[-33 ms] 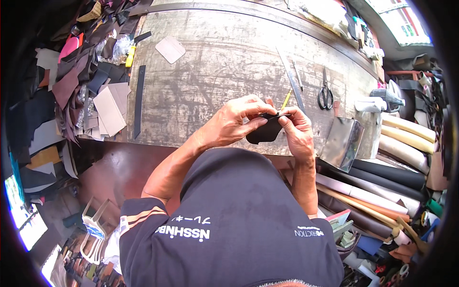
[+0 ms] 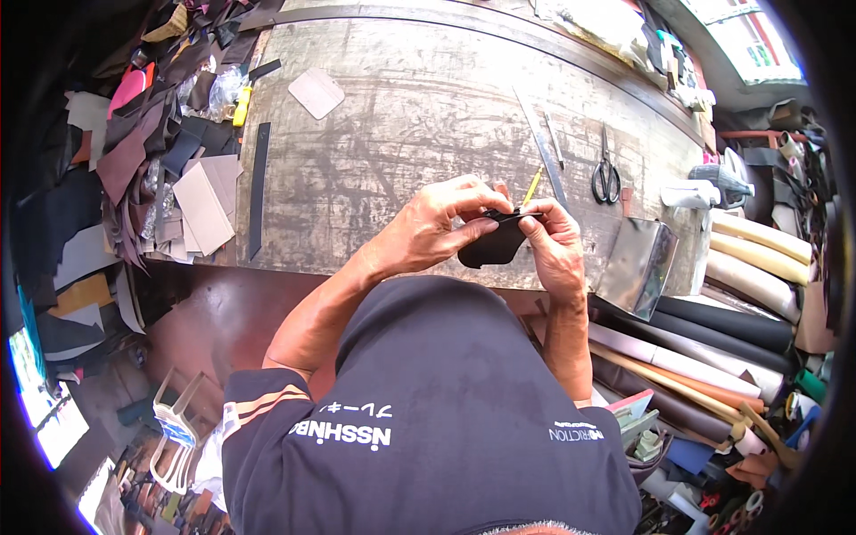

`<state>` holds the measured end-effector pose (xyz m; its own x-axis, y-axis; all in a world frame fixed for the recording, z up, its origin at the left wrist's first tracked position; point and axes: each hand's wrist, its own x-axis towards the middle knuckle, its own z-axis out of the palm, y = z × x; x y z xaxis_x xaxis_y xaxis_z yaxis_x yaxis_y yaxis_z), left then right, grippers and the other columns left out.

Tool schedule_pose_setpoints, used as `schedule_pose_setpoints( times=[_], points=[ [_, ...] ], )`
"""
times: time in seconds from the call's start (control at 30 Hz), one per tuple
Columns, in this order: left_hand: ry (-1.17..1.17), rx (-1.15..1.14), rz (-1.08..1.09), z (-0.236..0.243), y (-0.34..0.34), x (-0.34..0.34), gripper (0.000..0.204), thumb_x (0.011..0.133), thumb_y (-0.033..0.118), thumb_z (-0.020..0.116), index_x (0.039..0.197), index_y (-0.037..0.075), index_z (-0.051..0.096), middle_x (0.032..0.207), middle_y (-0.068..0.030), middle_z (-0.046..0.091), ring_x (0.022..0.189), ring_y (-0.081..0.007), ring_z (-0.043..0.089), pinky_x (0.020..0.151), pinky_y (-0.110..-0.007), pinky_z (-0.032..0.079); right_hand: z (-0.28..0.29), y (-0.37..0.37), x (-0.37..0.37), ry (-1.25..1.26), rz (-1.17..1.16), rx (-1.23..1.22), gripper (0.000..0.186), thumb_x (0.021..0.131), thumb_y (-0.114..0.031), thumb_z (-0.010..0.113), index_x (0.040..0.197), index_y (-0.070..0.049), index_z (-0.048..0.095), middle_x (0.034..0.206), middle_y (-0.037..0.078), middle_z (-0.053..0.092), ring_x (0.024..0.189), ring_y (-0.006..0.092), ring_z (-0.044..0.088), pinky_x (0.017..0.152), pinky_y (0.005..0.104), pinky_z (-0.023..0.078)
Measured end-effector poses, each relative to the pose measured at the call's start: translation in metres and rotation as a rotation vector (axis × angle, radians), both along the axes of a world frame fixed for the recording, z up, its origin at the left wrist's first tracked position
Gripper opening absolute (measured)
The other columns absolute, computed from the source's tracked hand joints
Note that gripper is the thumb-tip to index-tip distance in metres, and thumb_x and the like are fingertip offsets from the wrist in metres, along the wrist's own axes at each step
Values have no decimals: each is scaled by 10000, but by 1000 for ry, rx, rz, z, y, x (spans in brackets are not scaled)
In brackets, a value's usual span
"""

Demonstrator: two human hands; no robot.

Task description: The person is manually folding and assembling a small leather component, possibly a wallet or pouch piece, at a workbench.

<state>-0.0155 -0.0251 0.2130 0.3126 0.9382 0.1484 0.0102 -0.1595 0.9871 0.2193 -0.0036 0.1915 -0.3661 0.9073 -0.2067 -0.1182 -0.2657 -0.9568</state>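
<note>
Head view, landmark = the dark leather piece (image 2: 496, 245), held above the near edge of the desk (image 2: 401, 116). Left hand (image 2: 437, 227) just left of it, fingers (image 2: 473, 230) clamped on its top edge and left side. Right hand (image 2: 555, 242) just right of it, fingers pinched together on the same top edge. Lower half of the piece hangs free between both hands; its upper rim is mostly hidden under fingertips, exact shape hard to make out. A thin yellow stick (image 2: 532, 187) pokes up just behind the piece; can't tell whether the right hand holds it or it lies on the desk.

Right of the piece: shiny metal box (image 2: 637, 266) at the desk edge, interior not visible. Further right, rolls of material (image 2: 758, 267), cream, black and tan, cut off by the fisheye rim. Up and right of the piece: black scissors (image 2: 605, 174), a long metal ruler (image 2: 544, 147). Far left: narrow black strip (image 2: 259, 187), tan flat pieces (image 2: 203, 203), a heap of dark scraps (image 2: 134, 152), items in it blurred together. Up left: small pale rounded patch (image 2: 316, 93). Below the piece, the person's dark shirt (image 2: 428, 410) hides the floor; it carries white print and orange sleeve stripes.
</note>
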Motion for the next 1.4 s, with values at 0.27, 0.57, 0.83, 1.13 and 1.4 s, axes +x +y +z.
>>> schedule_pose_setpoints(
  times=[0.27,0.57,0.83,1.13,1.4],
  points=[
    [-56,-24,191,-14,-9,5,126,854,11,735,944,28,649,1051,-105,678,987,-160,652,883,-315,529,-2,-3,-2,120,-109,118,150,908,67,643,1036,-12,642,1026,60,665,1113,166,606,1069,345,413],
    [56,104,306,-4,-21,9,384,727,36,836,1073,62,672,1076,-109,666,1004,-242,660,885,-357,527,12,-6,-6,20,-46,515,221,836,160,635,1005,16,634,1006,148,652,995,231,648,1001,394,485],
    [75,278,228,-14,-20,6,416,705,50,843,1089,85,686,1019,-88,672,952,-251,656,821,-367,553,22,-7,-5,-136,-30,718,228,762,135,711,934,-2,647,937,131,680,914,240,675,849,358,540],
    [17,163,138,-3,-18,6,352,768,100,817,1091,52,686,982,-89,664,899,-239,666,769,-349,553,13,-16,0,5,-25,478,196,843,122,670,1006,27,617,1001,121,649,961,189,634,882,308,510],
    [47,91,193,-7,-16,10,245,830,126,777,1022,11,676,918,-110,650,842,-232,669,744,-343,536,9,-21,-2,-58,-111,279,155,912,17,676,1062,2,639,996,44,638,875,76,551,794,218,440]
  ],
)
